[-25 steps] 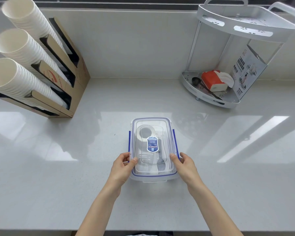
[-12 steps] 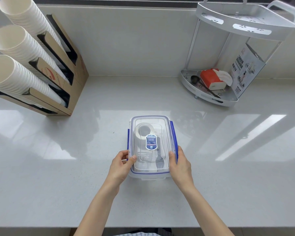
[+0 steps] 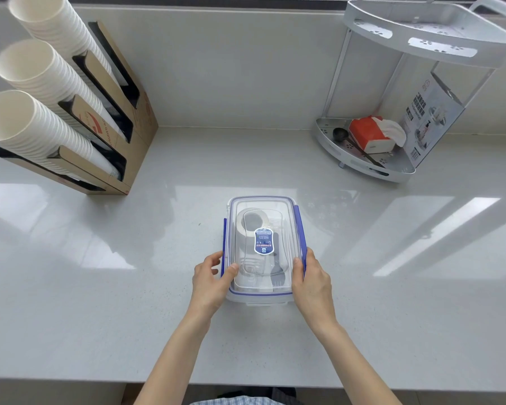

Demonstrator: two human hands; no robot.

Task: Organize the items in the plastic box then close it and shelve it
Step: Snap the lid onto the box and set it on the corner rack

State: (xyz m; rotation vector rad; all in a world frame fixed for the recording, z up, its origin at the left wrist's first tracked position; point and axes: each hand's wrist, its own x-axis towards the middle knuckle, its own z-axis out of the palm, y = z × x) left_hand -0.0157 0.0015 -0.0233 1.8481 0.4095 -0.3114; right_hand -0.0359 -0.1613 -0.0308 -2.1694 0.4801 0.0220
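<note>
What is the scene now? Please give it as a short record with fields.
surface: white counter
box: clear plastic box, lid on, blue side latches
contents: roll of tape, dark fork
left hand: grips the box's left side
right hand: grips the box's right side
shelf: corner rack, far right
far left: paper cup stacks

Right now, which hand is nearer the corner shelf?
Right. The right hand grips the box's right side, below the corner shelf; the left hand is across the box.
</note>
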